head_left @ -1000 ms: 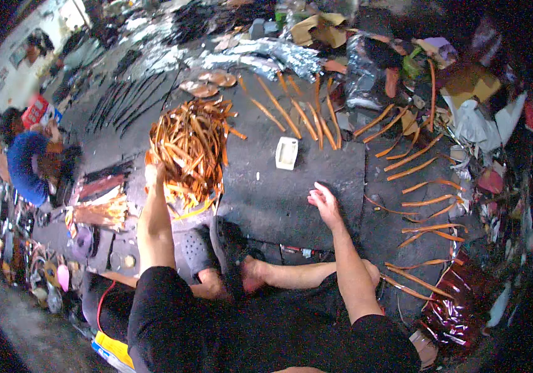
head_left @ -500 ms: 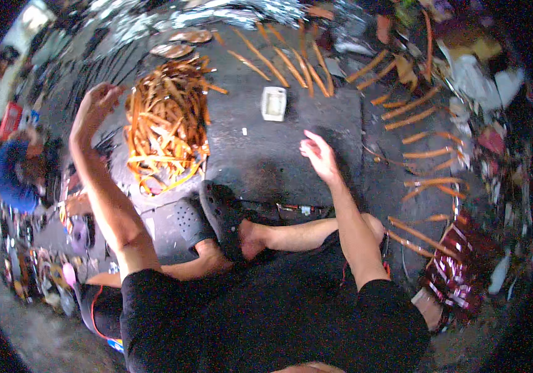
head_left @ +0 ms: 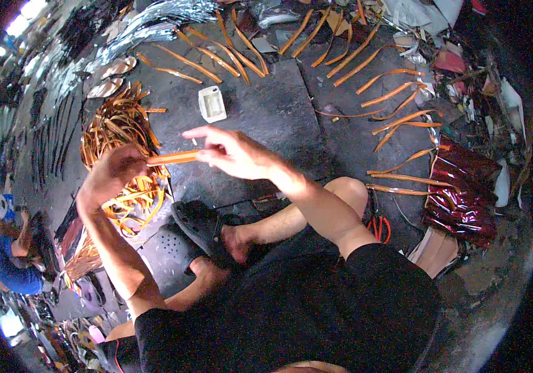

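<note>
A short orange-brown strip (head_left: 173, 158) is stretched between my two hands, above the dark floor. Its left end disappears into my left hand (head_left: 114, 173), whose fingers are closed round it and somewhat blurred. At the other end, my right hand (head_left: 236, 153) pinches the strip between thumb and fingers, with the forefinger pointing out to the left. Behind and below my left hand lies a tangled heap of similar glossy strips (head_left: 114, 124), partly hidden by that hand.
A small whitish plastic tray (head_left: 203, 107) sits beyond my hands. Single strips (head_left: 216, 59) lie in an arc from far to right. A dark red shiny sheet (head_left: 465, 193) is at the right. My shoes (head_left: 176, 245) are below the heap. A person in blue (head_left: 14, 264) sits far left.
My hands have come together from wide apart, and a strip is now held between them. The view has swung right, so the heap and tray appear further left.
</note>
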`<control>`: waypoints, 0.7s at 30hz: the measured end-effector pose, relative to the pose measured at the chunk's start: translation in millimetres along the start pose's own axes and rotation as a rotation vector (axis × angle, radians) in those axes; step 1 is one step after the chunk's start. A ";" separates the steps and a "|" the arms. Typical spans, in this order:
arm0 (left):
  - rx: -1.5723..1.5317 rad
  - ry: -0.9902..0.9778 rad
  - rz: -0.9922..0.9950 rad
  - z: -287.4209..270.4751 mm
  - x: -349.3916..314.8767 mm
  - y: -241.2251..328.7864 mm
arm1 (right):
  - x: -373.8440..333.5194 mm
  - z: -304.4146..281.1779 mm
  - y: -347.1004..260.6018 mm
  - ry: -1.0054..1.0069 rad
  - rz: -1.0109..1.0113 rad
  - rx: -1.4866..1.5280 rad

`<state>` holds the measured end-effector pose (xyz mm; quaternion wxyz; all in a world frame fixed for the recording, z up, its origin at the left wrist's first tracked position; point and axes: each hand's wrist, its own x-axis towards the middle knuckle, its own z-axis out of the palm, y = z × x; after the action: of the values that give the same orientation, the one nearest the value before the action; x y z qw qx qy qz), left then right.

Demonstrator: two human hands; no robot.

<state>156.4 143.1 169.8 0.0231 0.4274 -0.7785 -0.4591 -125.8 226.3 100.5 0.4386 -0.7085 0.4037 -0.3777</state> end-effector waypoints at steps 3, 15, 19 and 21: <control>-0.206 -0.169 0.036 55.4 36.2 4.7 | -3.8 -0.9 30.4 -0.058 0.036 0.108; -0.520 0.198 0.187 142.6 145.4 -138.5 | -20.6 -168.1 152.1 -0.042 0.427 -0.265; 0.016 0.310 0.084 169.1 168.8 -128.4 | -5.3 -131.0 158.4 0.269 0.410 -0.995; -0.079 0.275 -0.017 175.1 173.3 -107.9 | 7.5 -99.4 156.3 0.378 0.265 -0.847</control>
<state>41.0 122.8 -72.4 0.1422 0.4918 -0.7456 -0.4265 -248.9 142.8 -10.1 0.0746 -0.6863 0.6814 -0.2430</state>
